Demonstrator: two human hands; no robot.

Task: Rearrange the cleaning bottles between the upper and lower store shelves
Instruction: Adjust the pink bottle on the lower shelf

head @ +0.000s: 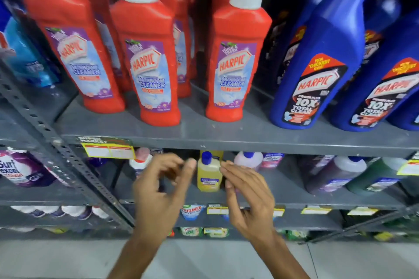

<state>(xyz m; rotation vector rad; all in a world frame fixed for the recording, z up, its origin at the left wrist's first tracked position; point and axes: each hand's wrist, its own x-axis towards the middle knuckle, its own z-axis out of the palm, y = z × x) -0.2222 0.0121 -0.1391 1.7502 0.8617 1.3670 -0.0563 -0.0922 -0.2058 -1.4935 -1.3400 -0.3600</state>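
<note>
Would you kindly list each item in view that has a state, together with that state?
left hand: empty, fingers curled, in front of the lower shelf
right hand: empty, fingers extended, fingertips beside the yellow bottle
yellow bottle: upright, blue cap on, lower shelf
red Harpic bottles: upright, white caps on, upper shelf
blue Harpic bottles: standing, capped, upper shelf

Head view, close, facing shelves (226, 140)

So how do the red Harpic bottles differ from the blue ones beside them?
The red Harpic bottles have white caps and pale purple Bathroom Cleaner labels; the blue Harpic bottles look bulkier, with an orange-red cap and dark 10X Total Clean labels. Both stand on the upper shelf.
</note>
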